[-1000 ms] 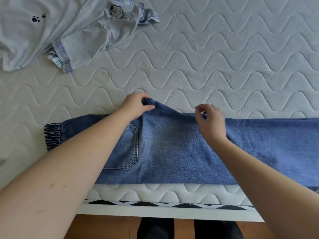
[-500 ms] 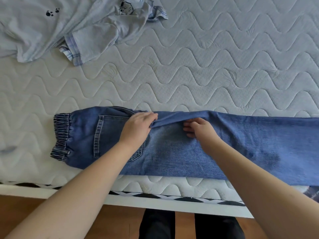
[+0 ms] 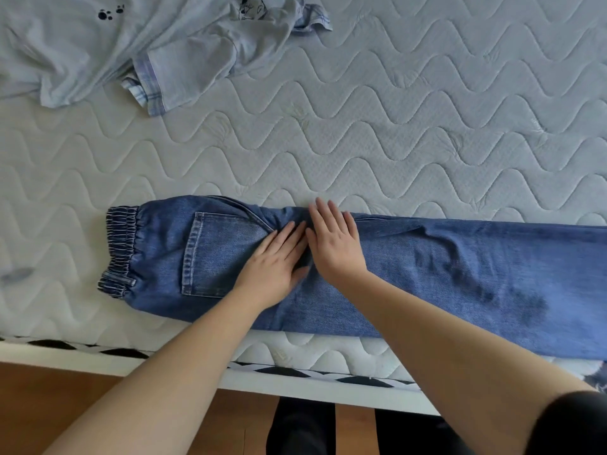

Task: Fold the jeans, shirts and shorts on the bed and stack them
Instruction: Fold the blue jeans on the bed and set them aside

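Inspector: Nearest the bed's front edge?
Clerk: Blue jeans [image 3: 410, 277], folded lengthwise, lying flat along the bed [image 3: 394, 142], elastic waistband leftward.
Inspector: Hands?
Clerk: Left hand [image 3: 274, 267] and right hand [image 3: 335, 243] side by side, fingers straight, pressing flat near the back pocket [image 3: 213, 254].
Inspector: Beyond?
Clerk: Crumpled pale shirts [image 3: 115, 44], far left, well apart.

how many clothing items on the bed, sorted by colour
Dark blue denim: 1, the jeans, with both hands flat on them.
Pale blue: 1 crumpled heap; how many garments are in it cannot be told.
Total: 2 that can be told apart
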`<action>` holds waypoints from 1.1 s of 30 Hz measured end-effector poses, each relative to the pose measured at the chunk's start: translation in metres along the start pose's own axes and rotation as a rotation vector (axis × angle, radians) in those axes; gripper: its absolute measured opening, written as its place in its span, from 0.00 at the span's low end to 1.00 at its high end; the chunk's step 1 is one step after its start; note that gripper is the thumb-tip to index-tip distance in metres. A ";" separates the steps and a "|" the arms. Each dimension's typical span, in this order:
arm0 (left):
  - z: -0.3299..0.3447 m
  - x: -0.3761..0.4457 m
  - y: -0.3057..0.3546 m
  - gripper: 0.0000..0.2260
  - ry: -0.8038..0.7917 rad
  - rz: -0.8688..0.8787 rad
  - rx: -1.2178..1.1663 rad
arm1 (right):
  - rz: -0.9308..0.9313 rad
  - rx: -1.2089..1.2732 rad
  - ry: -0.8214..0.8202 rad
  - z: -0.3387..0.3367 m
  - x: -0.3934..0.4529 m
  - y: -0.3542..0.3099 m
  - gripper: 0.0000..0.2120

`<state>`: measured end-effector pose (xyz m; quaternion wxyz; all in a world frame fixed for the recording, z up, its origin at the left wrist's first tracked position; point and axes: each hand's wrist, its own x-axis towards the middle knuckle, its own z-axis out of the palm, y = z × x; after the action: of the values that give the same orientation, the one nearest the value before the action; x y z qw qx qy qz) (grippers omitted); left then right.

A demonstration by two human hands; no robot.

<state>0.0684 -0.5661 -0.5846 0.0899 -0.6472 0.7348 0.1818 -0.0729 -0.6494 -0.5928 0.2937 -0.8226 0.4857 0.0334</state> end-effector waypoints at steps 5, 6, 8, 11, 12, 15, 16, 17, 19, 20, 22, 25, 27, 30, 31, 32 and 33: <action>0.013 -0.004 -0.004 0.30 -0.027 -0.071 0.067 | -0.048 -0.302 -0.028 0.006 -0.018 0.054 0.31; 0.014 -0.003 -0.003 0.30 -0.044 -0.090 0.072 | -0.029 -0.332 -0.029 0.003 -0.023 0.069 0.32; 0.018 -0.002 -0.002 0.30 -0.070 -0.109 0.100 | 0.016 -0.359 -0.039 -0.009 -0.030 0.095 0.34; 0.021 0.000 -0.005 0.29 -0.099 -0.115 0.110 | 0.098 -0.362 -0.047 -0.028 -0.036 0.125 0.35; 0.022 0.001 -0.005 0.29 -0.115 -0.115 0.104 | 0.134 -0.357 -0.042 -0.033 -0.039 0.133 0.36; 0.024 0.002 -0.004 0.28 -0.160 -0.131 0.082 | 0.249 -0.352 -0.028 -0.046 -0.051 0.161 0.38; 0.024 0.003 -0.003 0.28 -0.170 -0.139 0.075 | 0.274 -0.355 -0.030 -0.049 -0.056 0.171 0.39; 0.024 0.004 -0.002 0.28 -0.182 -0.144 0.070 | 0.291 -0.359 -0.034 -0.053 -0.059 0.178 0.40; 0.022 0.005 0.002 0.28 -0.203 -0.157 0.063 | 0.313 -0.377 -0.043 -0.060 -0.063 0.188 0.41; 0.020 0.005 0.005 0.28 -0.215 -0.168 0.059 | 0.320 -0.383 -0.052 -0.062 -0.064 0.189 0.41; 0.014 0.003 0.013 0.30 -0.200 -0.182 0.079 | 0.329 -0.372 -0.055 -0.066 -0.065 0.187 0.39; -0.005 0.001 0.029 0.29 -0.051 -0.152 0.107 | 0.328 -0.314 0.033 -0.070 -0.071 0.176 0.34; -0.015 0.006 0.036 0.25 0.051 -0.103 0.081 | 0.314 -0.253 0.096 -0.073 -0.080 0.169 0.31; -0.027 0.020 0.047 0.24 0.082 -0.064 0.006 | 0.291 -0.189 0.137 -0.075 -0.091 0.168 0.30; -0.029 0.025 0.051 0.22 0.082 -0.055 -0.007 | 0.294 -0.170 0.139 -0.076 -0.094 0.170 0.29; -0.032 0.032 0.057 0.21 0.083 -0.050 -0.019 | 0.300 -0.151 0.137 -0.077 -0.097 0.173 0.29; -0.035 0.039 0.063 0.21 0.087 -0.044 -0.036 | 0.307 -0.135 0.135 -0.077 -0.100 0.178 0.29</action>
<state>0.0044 -0.6091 -0.5568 0.0502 -0.6719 0.7204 0.1645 -0.2886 -0.6746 -0.5751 0.1961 -0.7571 0.6207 0.0550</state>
